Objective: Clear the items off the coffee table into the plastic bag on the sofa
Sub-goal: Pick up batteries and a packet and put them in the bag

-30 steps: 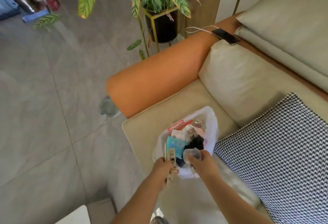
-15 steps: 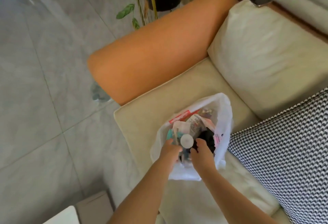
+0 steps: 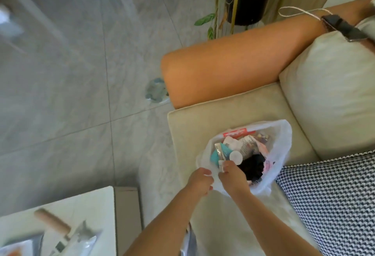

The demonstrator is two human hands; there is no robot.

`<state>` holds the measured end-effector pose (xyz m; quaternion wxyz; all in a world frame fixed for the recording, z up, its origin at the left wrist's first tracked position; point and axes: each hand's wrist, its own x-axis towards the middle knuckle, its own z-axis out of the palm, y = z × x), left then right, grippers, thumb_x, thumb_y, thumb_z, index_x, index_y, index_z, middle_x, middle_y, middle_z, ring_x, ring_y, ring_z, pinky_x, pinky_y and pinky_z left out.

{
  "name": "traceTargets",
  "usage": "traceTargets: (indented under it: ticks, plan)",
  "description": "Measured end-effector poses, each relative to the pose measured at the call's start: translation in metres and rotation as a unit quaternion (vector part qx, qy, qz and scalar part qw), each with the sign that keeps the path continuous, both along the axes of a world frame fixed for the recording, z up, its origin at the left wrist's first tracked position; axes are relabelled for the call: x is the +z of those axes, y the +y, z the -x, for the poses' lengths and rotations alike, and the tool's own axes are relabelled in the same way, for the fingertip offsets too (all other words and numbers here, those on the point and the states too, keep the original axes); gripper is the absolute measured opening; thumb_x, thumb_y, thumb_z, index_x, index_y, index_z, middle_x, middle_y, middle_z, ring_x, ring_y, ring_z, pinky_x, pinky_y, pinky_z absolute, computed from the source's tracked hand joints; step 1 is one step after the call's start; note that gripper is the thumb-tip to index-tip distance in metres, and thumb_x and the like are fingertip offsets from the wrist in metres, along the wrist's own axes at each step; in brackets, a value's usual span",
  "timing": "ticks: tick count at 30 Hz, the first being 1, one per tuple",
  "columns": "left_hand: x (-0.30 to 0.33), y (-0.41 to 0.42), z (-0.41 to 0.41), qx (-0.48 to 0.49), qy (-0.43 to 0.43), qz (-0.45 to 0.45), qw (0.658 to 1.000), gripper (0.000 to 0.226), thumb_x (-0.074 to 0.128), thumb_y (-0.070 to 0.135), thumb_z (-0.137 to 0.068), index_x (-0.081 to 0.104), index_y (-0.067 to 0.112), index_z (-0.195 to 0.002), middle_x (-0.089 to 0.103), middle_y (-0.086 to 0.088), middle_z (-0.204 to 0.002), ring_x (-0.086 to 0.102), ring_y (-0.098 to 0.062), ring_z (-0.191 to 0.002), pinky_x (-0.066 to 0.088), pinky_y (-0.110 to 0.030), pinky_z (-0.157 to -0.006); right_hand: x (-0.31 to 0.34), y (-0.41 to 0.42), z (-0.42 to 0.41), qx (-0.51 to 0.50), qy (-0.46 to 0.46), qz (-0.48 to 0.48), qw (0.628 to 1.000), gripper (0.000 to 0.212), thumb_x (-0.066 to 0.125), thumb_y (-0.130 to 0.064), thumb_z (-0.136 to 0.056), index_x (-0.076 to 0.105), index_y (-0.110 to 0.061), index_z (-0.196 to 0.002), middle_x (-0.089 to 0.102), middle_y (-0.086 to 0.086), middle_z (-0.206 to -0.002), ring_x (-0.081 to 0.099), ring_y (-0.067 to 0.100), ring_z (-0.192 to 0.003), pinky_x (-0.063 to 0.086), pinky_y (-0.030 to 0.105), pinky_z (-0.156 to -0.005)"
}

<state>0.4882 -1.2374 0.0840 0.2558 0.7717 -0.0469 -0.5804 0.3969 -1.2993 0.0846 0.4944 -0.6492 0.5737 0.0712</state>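
Note:
A white plastic bag point(image 3: 281, 146) stands open on the beige sofa seat point(image 3: 203, 125). It is filled with packets, a teal pack, a dark item and a round white-lidded container point(image 3: 236, 157). My left hand point(image 3: 199, 180) is curled at the bag's near rim and grips the plastic there. My right hand point(image 3: 231, 174) is just inside the mouth, its fingertips pinching a small white fold of the rim. The white coffee table point(image 3: 95, 205) shows at lower left with a wooden-handled tool point(image 3: 51, 222) and silvery packets point(image 3: 85, 235), all blurred.
An orange sofa armrest point(image 3: 223, 62) carries a phone point(image 3: 343, 27) with a cable. A black-and-white patterned cushion point(image 3: 334, 194) lies right of the bag. A potted plant on a gold stand point(image 3: 247, 2) is behind the armrest. Grey tiled floor point(image 3: 81, 93) lies to the left.
The container and the wooden item I carried now lie in the bag. My left hand has drawn back to the rim. The view has swung left, bringing the coffee table into sight.

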Motion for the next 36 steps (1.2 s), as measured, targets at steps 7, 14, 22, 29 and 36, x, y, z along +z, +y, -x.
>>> traceTargets:
  ticks: [7,14,22,29,36]
  plan:
    - [0.015,0.092,-0.019,-0.067,-0.096,-0.004,0.993,0.035,0.052,0.021,-0.089,0.055,0.017,-0.124,0.06,-0.009,-0.124,0.063,-0.024,-0.106,0.05,-0.03,-0.092,0.006,0.064,-0.026,0.217,0.027,0.052,0.974,0.004,0.043,-0.01,-0.094,0.043,-0.015,-0.094,0.052,0.004,-0.092,0.049,0.015,-0.083,0.043,0.024,-0.074]
    - [0.019,0.2,-0.039,0.018,-0.122,-0.013,0.992,0.032,0.053,0.022,-0.09,0.057,0.013,-0.121,0.061,-0.012,-0.122,0.061,-0.028,-0.109,0.05,-0.032,-0.091,0.019,0.154,-0.063,0.34,0.048,0.101,0.934,0.02,0.043,-0.021,-0.095,0.057,-0.014,-0.108,0.064,0.004,-0.113,0.059,0.022,-0.106,0.043,0.027,-0.082]
    - [0.027,0.369,-0.02,0.003,-0.193,-0.043,0.98,0.033,0.039,0.028,-0.096,0.06,0.011,-0.115,0.06,-0.009,-0.122,0.055,-0.026,-0.117,0.044,-0.028,-0.095,0.027,0.294,-0.073,0.435,0.029,0.126,0.891,0.024,0.047,-0.026,-0.094,0.062,-0.019,-0.111,0.066,0.0,-0.114,0.06,0.021,-0.106,0.045,0.027,-0.087]
    - [0.046,0.512,0.024,0.122,-0.178,-0.059,0.975,0.03,0.045,0.025,-0.094,0.059,0.01,-0.117,0.062,-0.011,-0.122,0.057,-0.025,-0.114,0.046,-0.03,-0.096,0.051,0.43,-0.059,0.54,-0.004,0.151,0.828,0.028,0.042,-0.029,-0.096,0.059,-0.019,-0.116,0.065,0.001,-0.117,0.059,0.022,-0.109,0.046,0.028,-0.087]
    - [0.059,0.612,0.055,0.208,-0.165,-0.091,0.96,0.034,0.043,0.03,-0.096,0.057,0.013,-0.122,0.058,-0.009,-0.127,0.056,-0.025,-0.114,0.043,-0.029,-0.09,0.065,0.531,-0.04,0.68,-0.02,0.178,0.711,0.029,0.037,-0.03,-0.096,0.052,-0.02,-0.119,0.062,0.002,-0.118,0.057,0.023,-0.113,0.045,0.029,-0.089]
